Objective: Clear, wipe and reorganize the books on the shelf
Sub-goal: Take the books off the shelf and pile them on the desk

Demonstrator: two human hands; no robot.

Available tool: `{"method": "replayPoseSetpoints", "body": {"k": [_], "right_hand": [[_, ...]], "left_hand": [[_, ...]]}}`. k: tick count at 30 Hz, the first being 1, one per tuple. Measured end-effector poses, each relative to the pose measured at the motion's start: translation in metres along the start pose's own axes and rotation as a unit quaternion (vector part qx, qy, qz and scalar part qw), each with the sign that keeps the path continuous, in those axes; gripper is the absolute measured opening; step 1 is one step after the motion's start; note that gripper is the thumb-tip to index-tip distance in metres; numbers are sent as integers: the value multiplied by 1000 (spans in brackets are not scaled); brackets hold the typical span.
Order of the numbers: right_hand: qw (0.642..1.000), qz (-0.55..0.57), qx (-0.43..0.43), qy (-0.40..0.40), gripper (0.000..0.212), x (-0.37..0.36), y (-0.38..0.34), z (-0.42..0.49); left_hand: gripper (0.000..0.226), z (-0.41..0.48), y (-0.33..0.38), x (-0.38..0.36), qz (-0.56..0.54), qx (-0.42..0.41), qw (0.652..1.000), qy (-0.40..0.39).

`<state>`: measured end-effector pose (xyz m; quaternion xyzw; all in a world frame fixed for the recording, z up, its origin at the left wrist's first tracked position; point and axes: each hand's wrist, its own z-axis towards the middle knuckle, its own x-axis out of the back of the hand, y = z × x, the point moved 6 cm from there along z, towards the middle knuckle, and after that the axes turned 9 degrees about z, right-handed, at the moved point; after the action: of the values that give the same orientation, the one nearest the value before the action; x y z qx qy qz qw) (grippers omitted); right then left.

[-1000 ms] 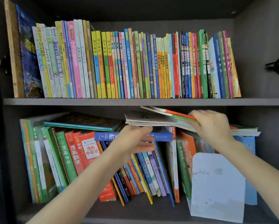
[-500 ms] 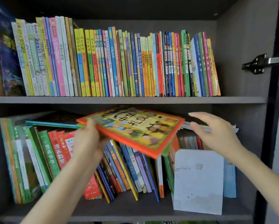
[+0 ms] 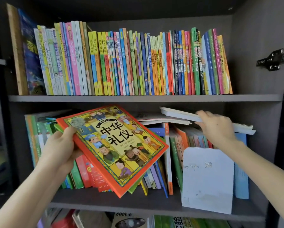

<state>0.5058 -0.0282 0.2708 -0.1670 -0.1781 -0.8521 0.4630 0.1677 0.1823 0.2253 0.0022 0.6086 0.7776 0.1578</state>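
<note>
Orange-bordered picture book [image 3: 114,145]: tilted, cover up, out in front of leaning books on middle shelf [image 3: 105,201]. Gripped at its left edge by left hand [image 3: 60,150], thumb on cover, fingers curled beneath. Right hand [image 3: 215,127]: fingers curled over flat pile of thin books [image 3: 175,113] atop upright row, above white bookend [image 3: 207,180].

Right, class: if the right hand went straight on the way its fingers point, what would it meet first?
The flat pile of pale books atop the upright row; the right hand seems to grip its edge.
</note>
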Motion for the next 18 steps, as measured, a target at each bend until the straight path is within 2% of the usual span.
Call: {"method": "replayPoseSetpoints", "body": {"k": [3,5,8,11,15,18], "right_hand": [[993,28,45,105,36,26,-20,-4],[985,38,80,147,34,42,-36,-9],[975,49,135,170,23,60,-58,-20],[961,73,176,200,29,80,-70,-29],[933,110,221,262,38,108,-82,-31],[913,151,226,304,34,128,-91,-27]], "left_hand": [[22,-6,-3,-9,-17,0,999,-27],[24,-11,-5,-10,-32,15,999,-30],[14,-22,-4,-10,-36,32,999,-14],[13,-31,-7,-10,-57,45,997,-21],[26,-44,-7,-9,-66,47,996,-40],[28,-55,-5,0,-73,42,996,-31]]}}
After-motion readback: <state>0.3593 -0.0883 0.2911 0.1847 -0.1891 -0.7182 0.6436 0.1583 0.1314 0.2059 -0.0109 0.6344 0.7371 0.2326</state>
